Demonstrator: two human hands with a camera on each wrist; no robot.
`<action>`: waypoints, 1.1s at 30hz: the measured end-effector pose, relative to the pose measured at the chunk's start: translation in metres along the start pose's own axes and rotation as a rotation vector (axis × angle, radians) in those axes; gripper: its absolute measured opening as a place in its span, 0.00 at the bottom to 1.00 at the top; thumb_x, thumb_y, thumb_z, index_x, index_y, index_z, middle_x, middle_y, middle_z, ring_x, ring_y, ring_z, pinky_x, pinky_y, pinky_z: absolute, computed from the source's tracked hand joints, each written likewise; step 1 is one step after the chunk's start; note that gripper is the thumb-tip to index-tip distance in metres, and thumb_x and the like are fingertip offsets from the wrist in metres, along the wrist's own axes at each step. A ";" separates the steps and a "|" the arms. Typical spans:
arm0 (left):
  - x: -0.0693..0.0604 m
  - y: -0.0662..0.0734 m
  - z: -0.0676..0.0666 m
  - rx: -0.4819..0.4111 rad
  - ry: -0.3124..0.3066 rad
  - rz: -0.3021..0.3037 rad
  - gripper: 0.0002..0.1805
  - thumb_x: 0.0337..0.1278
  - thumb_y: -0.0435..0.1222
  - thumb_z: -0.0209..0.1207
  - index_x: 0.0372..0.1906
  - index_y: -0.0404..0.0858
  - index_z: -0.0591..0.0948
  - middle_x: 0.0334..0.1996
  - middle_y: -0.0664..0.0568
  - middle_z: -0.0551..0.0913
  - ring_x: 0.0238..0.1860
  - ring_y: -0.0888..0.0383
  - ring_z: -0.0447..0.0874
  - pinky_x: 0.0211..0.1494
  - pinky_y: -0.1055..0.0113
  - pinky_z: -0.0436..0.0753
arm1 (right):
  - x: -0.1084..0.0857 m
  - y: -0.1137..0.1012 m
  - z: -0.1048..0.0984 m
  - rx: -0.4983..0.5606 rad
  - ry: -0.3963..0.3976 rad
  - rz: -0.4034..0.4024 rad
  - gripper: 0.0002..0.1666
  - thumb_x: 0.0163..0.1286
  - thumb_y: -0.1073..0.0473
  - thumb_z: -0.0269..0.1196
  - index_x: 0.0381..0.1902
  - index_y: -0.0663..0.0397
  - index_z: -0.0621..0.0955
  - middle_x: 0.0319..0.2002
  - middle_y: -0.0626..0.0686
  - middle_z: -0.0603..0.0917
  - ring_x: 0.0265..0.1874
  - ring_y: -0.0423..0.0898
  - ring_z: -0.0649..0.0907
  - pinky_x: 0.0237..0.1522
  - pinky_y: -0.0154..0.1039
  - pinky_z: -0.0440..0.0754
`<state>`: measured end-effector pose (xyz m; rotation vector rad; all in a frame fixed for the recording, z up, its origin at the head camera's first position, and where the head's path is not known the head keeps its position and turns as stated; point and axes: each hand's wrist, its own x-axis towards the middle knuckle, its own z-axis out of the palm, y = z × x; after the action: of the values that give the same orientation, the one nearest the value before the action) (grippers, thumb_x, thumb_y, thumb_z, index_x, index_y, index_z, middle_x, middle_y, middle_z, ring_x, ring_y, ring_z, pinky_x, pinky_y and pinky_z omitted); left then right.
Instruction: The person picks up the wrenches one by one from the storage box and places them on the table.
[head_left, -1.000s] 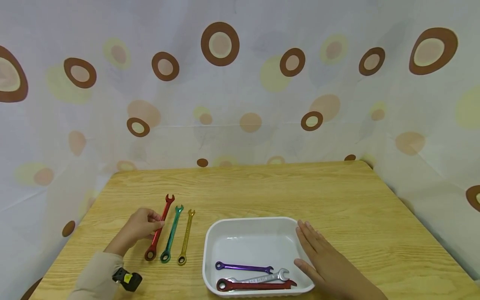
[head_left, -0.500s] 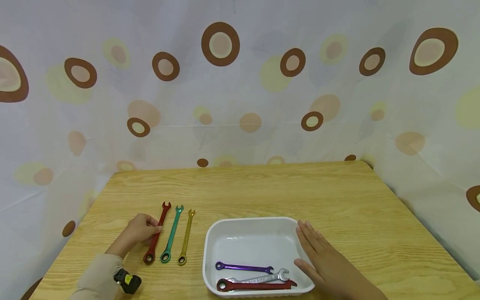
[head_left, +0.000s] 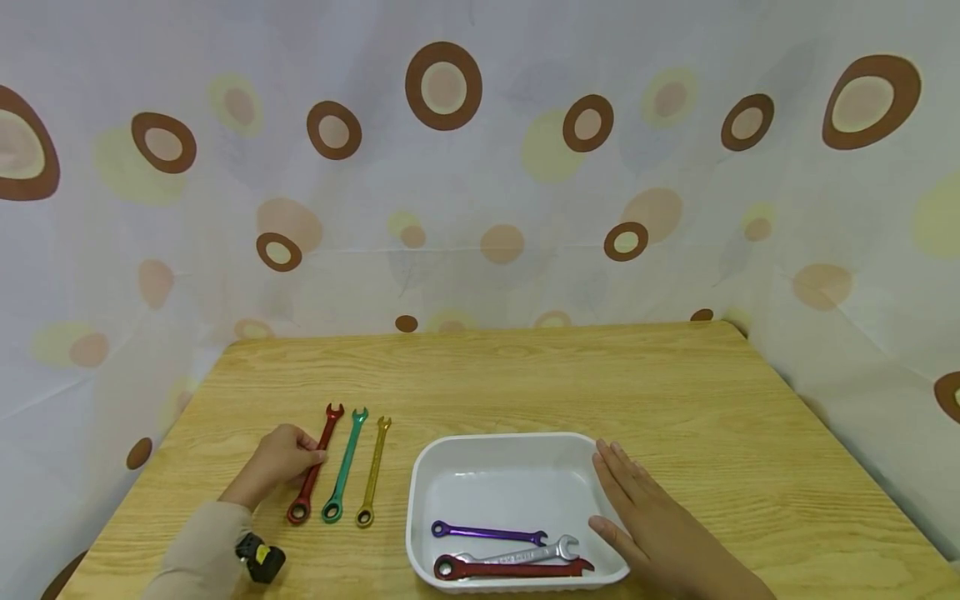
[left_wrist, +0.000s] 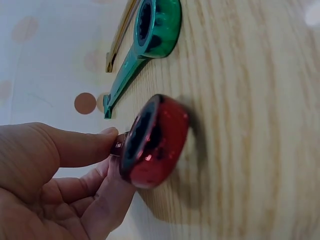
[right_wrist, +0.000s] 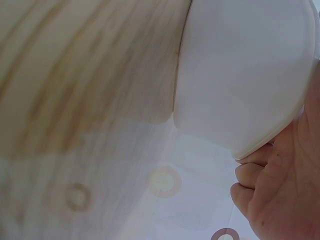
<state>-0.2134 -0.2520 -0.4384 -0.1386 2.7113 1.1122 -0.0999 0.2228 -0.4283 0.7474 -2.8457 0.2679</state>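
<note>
At the left of the head view, my left hand (head_left: 279, 460) pinches a red wrench (head_left: 326, 437) by its shaft between thumb and fingers. In the left wrist view the ring end of the red wrench (left_wrist: 159, 142) faces the camera, beside the green wrench (left_wrist: 161, 27). To its right lie the green wrench (head_left: 347, 465) and a gold wrench (head_left: 374, 471), roughly parallel, open ends away. My right hand (head_left: 660, 525) rests with straight fingers on the right rim of a white tray (head_left: 502, 439); the right wrist view shows its fingers at the tray wall (right_wrist: 245, 65).
Inside the tray, near its front wall, lie a purple wrench (head_left: 491, 533), a silver wrench (head_left: 525, 556) and another red wrench (head_left: 510, 571). The wooden table (head_left: 570, 375) reaches back to a patterned cloth (head_left: 480, 183). A black device sits at the left wrist (head_left: 260, 558).
The left hand has brought the red wrench slightly toward the front edge, so its open end sits lower beside the green one. The right hand and tray have stayed in place.
</note>
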 end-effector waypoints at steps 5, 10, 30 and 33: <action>-0.002 0.002 0.001 0.060 0.016 0.020 0.08 0.57 0.31 0.62 0.26 0.30 0.78 0.22 0.47 0.77 0.19 0.59 0.76 0.22 0.68 0.78 | -0.001 0.001 0.001 -0.008 0.020 -0.013 0.41 0.74 0.42 0.51 0.73 0.63 0.57 0.74 0.57 0.55 0.74 0.49 0.53 0.68 0.24 0.31; -0.002 0.004 -0.001 0.134 0.016 0.041 0.11 0.57 0.33 0.63 0.22 0.32 0.79 0.18 0.49 0.77 0.15 0.59 0.76 0.21 0.68 0.77 | -0.001 0.002 0.002 -0.017 0.041 -0.033 0.40 0.74 0.43 0.52 0.73 0.63 0.58 0.74 0.58 0.56 0.75 0.46 0.50 0.68 0.24 0.31; -0.010 0.007 -0.005 0.202 0.025 0.024 0.11 0.56 0.33 0.63 0.22 0.31 0.80 0.17 0.49 0.77 0.15 0.59 0.77 0.20 0.69 0.76 | 0.002 0.003 0.005 -0.012 0.054 -0.065 0.40 0.73 0.44 0.53 0.72 0.63 0.58 0.74 0.59 0.57 0.75 0.43 0.46 0.68 0.24 0.32; -0.010 0.006 -0.005 0.198 0.028 0.027 0.11 0.56 0.33 0.64 0.23 0.31 0.80 0.17 0.49 0.76 0.15 0.59 0.77 0.20 0.68 0.77 | 0.003 0.003 0.005 -0.011 0.046 -0.064 0.40 0.73 0.44 0.52 0.73 0.63 0.57 0.74 0.58 0.56 0.75 0.44 0.47 0.68 0.24 0.32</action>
<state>-0.2052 -0.2508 -0.4286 -0.0866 2.8363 0.8473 -0.1043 0.2232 -0.4328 0.8169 -2.7721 0.2565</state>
